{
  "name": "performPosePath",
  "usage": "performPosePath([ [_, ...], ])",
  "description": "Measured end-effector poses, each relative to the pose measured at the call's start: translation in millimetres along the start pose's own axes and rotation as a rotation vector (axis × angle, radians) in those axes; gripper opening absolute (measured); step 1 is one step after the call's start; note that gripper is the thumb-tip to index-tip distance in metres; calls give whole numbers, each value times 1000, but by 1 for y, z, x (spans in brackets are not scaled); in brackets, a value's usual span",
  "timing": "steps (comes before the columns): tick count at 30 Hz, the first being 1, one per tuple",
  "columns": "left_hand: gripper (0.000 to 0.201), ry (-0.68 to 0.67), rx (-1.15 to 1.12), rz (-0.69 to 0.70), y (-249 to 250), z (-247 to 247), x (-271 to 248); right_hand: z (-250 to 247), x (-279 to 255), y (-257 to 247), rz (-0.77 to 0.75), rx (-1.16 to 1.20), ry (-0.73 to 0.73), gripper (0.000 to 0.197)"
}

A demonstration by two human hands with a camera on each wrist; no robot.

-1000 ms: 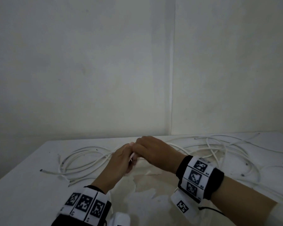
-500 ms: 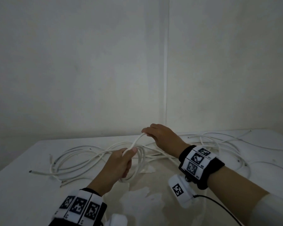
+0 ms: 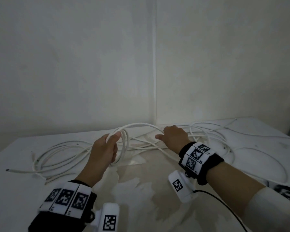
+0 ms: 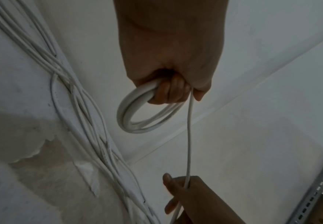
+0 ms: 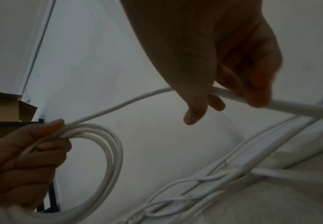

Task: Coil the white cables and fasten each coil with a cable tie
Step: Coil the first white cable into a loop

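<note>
Probably the small coil of thin white round cable [image 3: 122, 144] can spring apart if the left hand [image 3: 104, 149], fingers curled tight around it above the table's middle, relaxes. Its free strand [image 3: 140, 125] arcs to the right hand [image 3: 173, 137], which pinches it near the table's back edge, where loose white cables [image 3: 207, 136] may snag it.

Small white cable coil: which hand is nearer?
Left. The left hand grips the small white cable coil itself; the right hand is off to its right, holding the white cable strand feeding it.
</note>
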State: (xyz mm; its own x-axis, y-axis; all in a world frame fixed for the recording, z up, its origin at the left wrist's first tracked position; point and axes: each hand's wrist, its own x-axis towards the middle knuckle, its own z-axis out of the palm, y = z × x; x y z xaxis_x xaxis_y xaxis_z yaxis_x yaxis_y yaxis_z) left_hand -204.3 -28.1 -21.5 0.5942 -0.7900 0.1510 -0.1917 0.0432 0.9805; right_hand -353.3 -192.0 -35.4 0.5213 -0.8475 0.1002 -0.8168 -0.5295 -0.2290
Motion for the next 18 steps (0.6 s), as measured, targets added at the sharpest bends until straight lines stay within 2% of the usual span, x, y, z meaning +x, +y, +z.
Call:
performPosePath([
  [3, 37, 41, -27, 24, 3, -5, 1, -6, 0, 12, 71, 51, -85, 40],
  [6, 36, 99, -91, 36, 10, -16, 3, -14, 6, 29, 162, 142, -14, 38],
  [8, 34, 105, -102, 41, 12, -21, 3, -20, 10, 35, 148, 180, 75, 44],
  [12, 39, 100, -52, 43, 9, -18, 0, -28, 13, 29, -12, 194, 187, 44],
  [14, 40, 103, -72, 41, 9, -18, -2, -30, 13, 26, -105, 247, 211, 32],
  [18, 40, 131, -82, 63, 14, -26, 0, -37, 19, 25, -400, 246, 322, 20],
])
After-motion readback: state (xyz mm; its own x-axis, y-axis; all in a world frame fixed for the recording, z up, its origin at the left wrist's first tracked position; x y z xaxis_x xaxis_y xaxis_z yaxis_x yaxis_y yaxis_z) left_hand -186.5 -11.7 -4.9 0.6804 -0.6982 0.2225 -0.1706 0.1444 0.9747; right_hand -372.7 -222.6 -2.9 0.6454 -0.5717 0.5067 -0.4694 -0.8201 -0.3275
